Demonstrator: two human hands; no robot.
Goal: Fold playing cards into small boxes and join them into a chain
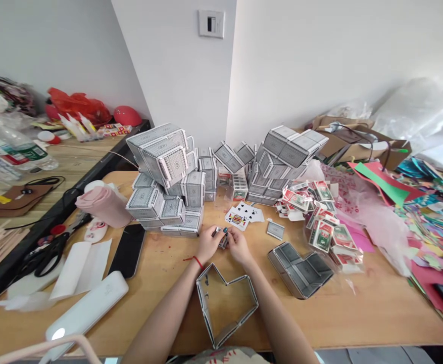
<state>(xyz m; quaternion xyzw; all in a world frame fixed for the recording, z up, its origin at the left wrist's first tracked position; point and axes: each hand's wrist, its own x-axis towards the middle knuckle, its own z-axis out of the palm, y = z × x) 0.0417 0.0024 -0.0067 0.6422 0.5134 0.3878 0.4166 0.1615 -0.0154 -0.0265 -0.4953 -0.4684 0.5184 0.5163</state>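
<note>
Close together at the middle of the table, my left hand (206, 246) and my right hand (239, 245) pinch a small grey-patterned playing card (224, 241) between them. Fingers hide much of the card. Just beyond lie face-up playing cards (248, 212), among them a picture card (237, 219). Between my forearms stands an open heart-shaped frame (209, 319) made of playing cards. Right of my right hand are a single face-down card (275, 229) and a heart-shaped card box (300, 273).
Stacked card boxes rise at left (168, 162) and right (287, 151). Red-and-white card packs (323, 235) lie on the right, near coloured paper (388, 184). A black phone (128, 250), a white elongated device (88, 308), a pink roll (103, 205) and black-handled scissors (50, 258) occupy the left.
</note>
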